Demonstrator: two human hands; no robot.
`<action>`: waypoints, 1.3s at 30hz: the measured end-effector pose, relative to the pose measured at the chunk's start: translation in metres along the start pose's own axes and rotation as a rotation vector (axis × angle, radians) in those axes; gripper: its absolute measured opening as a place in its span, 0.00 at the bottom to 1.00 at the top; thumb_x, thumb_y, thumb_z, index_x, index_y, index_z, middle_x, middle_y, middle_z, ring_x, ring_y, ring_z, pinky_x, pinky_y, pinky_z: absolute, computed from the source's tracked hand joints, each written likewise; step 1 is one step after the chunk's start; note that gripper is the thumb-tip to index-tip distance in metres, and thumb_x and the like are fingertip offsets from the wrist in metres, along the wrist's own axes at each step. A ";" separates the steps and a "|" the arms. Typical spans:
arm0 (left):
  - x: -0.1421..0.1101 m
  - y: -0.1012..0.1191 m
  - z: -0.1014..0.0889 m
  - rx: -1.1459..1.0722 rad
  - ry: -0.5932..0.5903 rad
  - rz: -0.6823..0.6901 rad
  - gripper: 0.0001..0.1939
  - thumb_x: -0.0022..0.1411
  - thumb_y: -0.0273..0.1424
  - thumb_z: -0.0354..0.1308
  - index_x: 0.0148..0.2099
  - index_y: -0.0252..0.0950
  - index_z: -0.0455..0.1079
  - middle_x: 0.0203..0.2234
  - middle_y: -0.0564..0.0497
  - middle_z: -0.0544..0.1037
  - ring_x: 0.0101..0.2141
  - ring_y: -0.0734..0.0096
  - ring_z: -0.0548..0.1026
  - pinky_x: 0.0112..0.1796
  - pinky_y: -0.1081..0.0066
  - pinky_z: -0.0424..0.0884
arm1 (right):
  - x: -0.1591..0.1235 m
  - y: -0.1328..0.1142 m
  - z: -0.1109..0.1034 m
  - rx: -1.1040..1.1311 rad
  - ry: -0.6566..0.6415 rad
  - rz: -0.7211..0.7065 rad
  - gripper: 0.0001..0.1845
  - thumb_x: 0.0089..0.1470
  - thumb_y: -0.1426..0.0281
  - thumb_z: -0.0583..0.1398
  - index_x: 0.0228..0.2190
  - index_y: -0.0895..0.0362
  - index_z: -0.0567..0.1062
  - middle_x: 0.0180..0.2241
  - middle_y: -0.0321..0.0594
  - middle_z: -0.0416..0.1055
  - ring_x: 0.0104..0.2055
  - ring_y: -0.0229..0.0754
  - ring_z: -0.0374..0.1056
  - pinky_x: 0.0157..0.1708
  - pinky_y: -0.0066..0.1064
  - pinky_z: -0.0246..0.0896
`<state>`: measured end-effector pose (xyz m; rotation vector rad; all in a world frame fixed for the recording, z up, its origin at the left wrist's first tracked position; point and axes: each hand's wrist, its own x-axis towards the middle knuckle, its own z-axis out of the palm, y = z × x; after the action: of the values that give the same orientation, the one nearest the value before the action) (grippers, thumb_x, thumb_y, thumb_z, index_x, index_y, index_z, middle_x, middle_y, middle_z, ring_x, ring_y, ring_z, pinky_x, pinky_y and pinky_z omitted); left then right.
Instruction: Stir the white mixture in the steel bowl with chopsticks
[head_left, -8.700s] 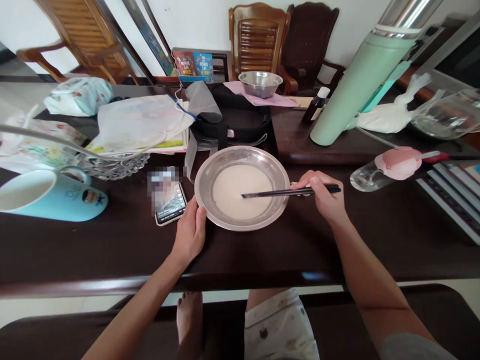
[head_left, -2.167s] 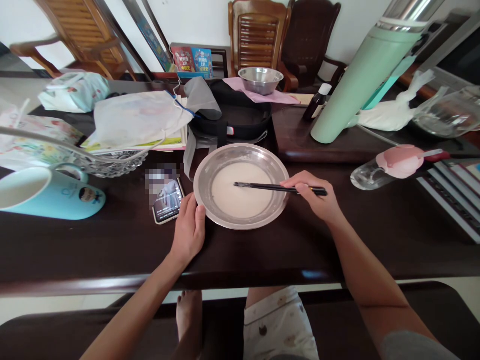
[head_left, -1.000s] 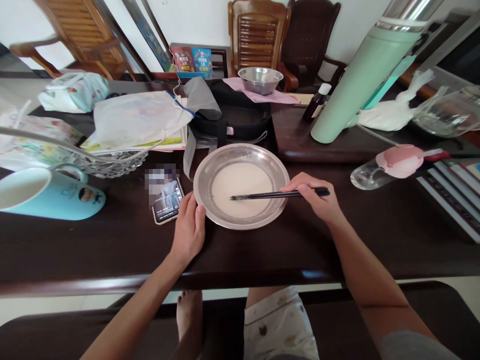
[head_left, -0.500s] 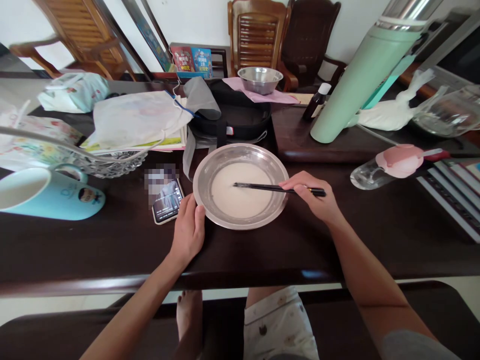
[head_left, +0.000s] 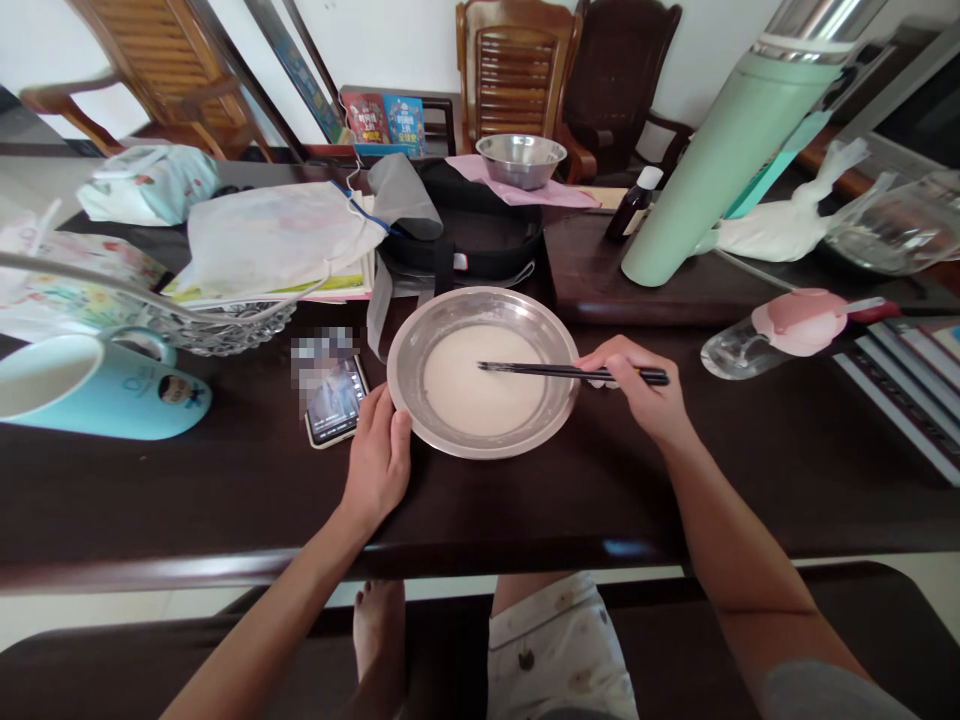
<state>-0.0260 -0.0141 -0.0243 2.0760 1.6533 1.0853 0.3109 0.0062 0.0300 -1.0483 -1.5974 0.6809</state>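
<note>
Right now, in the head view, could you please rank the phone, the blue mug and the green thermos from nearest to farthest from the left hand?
1. phone, just beside the left hand.
2. blue mug, far left.
3. green thermos, back right.

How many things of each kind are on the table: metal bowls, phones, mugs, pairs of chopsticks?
Metal bowls: 2, the batter bowl and the small bowl
Phones: 1
Mugs: 1
Pairs of chopsticks: 1, held in the right hand
Total: 5

Silver bowl [head_left: 420, 345] of off-white batter [head_left: 480, 385]; black chopsticks [head_left: 555, 372]; dark brown table [head_left: 225, 480]; light-blue mug [head_left: 112, 400]
</note>
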 end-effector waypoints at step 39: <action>0.000 0.000 0.000 0.004 0.006 -0.002 0.27 0.79 0.46 0.37 0.61 0.36 0.69 0.56 0.38 0.75 0.58 0.53 0.72 0.62 0.53 0.68 | 0.000 -0.003 0.001 -0.028 0.023 0.030 0.20 0.66 0.53 0.61 0.32 0.51 0.86 0.33 0.41 0.84 0.37 0.47 0.80 0.40 0.41 0.74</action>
<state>-0.0259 -0.0134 -0.0247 2.0759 1.6614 1.0896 0.3087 0.0050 0.0326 -1.0988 -1.5781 0.6668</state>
